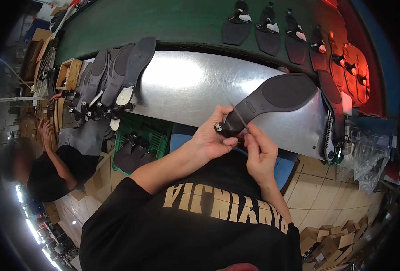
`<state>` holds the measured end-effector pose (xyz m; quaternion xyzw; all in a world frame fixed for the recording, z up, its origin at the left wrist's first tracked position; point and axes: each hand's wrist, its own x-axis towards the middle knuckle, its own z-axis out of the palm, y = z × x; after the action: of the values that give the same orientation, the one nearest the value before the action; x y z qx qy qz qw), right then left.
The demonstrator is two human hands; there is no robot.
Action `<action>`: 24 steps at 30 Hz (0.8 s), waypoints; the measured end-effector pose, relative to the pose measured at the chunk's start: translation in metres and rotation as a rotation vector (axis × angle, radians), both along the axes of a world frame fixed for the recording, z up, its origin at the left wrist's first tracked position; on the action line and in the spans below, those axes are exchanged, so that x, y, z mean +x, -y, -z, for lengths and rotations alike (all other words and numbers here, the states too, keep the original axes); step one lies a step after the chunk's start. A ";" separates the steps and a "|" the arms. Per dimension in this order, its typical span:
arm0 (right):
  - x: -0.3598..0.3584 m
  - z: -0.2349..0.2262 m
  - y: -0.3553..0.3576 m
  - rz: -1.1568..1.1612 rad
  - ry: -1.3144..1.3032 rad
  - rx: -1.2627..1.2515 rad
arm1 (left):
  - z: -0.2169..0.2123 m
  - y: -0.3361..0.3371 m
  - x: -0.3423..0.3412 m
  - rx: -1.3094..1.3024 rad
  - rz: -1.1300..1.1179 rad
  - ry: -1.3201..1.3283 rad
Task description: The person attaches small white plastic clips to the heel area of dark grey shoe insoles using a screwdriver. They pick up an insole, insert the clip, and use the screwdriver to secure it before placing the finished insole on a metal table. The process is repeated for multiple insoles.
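Observation:
A dark grey sandal [283, 92] is held sole up over the metal table, its broad toe end pointing away to the right. My left hand [209, 141] grips its narrow end, where a small buckle [218, 128] shows beside the fingers. Close against the same end, my right hand [261, 153] is closed in a pinch. A thin, pale, blurred strip [240, 119] runs from its fingertips across the sole; what it is I cannot make out.
Sandals [118, 67] lean in a cluster on the table's left. Others [267, 34] lie on the green belt [173, 20], some under red light. A utility knife [329, 137] and another sandal [331, 97] are at right. A green crate [161, 135] holds dark pieces. Another person [55, 169] is at left.

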<state>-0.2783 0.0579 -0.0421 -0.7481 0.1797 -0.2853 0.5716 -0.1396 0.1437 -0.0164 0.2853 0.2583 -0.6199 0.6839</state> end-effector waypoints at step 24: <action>-0.007 -0.035 0.018 -0.265 -0.058 1.135 | 0.004 0.017 0.011 0.122 -0.146 0.855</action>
<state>-0.2849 0.0400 -0.0068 -0.3484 0.2251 -0.0498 0.9085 -0.1283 0.1268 -0.0206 0.5371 0.0077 -0.3798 0.7531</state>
